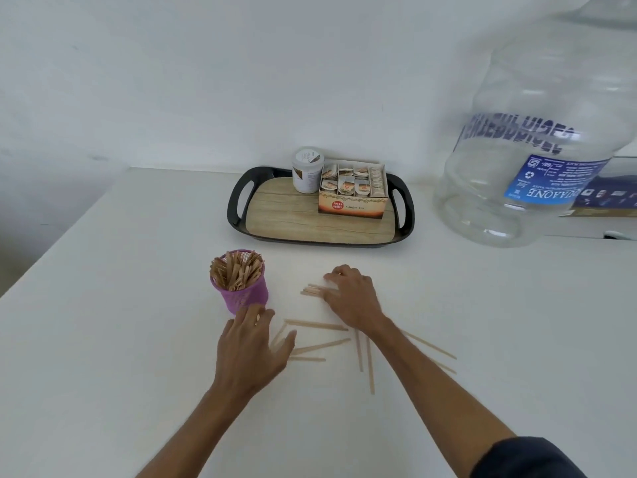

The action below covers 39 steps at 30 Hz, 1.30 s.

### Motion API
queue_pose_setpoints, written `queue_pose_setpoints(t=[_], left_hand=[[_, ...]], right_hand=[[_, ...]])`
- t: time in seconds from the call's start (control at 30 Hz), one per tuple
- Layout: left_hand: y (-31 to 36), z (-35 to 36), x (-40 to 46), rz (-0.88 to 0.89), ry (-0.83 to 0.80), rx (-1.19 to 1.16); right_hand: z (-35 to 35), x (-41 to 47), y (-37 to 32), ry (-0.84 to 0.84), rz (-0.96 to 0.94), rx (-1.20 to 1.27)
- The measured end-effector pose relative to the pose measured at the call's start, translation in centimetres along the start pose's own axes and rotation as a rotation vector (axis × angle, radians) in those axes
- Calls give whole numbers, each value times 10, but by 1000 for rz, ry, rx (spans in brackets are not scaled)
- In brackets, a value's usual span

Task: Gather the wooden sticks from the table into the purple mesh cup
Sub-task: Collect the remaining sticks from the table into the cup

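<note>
The purple mesh cup (241, 294) stands on the white table (120, 339), left of centre, packed with many wooden sticks (236, 269). Several loose wooden sticks (319, 346) lie scattered on the table in front of it. My right hand (351, 298) lies over a small bundle of sticks (315, 290), its fingers bent around their right ends. My left hand (253, 346) hovers just in front of the cup with its fingers spread and straight, covering the ends of a few sticks.
A black tray (238, 205) with a wood-look base stands behind, carrying a tea-bag box (351, 205) and a white jar (306, 170). A large clear water bottle (537, 150) stands at the right. A white wall runs behind the table.
</note>
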<state>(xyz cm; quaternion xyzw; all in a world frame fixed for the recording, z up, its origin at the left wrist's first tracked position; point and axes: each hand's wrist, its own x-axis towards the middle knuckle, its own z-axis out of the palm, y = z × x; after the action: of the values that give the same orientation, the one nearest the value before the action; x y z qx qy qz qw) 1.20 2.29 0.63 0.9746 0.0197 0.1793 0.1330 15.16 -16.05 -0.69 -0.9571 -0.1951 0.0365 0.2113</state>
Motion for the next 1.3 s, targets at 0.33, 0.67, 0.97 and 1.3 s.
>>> queue_pose_setpoints(t=[0.33,0.67,0.97,1.3], left_hand=[[5,11,-30,-29,-131,29],[10,13,-40,87,-193,-65],[17,19,-32,149,-129,-132],[41,28,-19,257,-174,-84]], right_hand=[[-22,-21,45,78,9,49],[-56,-55,98,-2,176,22],[-72,-100,117,-30,246,60],[-83,-136,99,-154,226,-31]])
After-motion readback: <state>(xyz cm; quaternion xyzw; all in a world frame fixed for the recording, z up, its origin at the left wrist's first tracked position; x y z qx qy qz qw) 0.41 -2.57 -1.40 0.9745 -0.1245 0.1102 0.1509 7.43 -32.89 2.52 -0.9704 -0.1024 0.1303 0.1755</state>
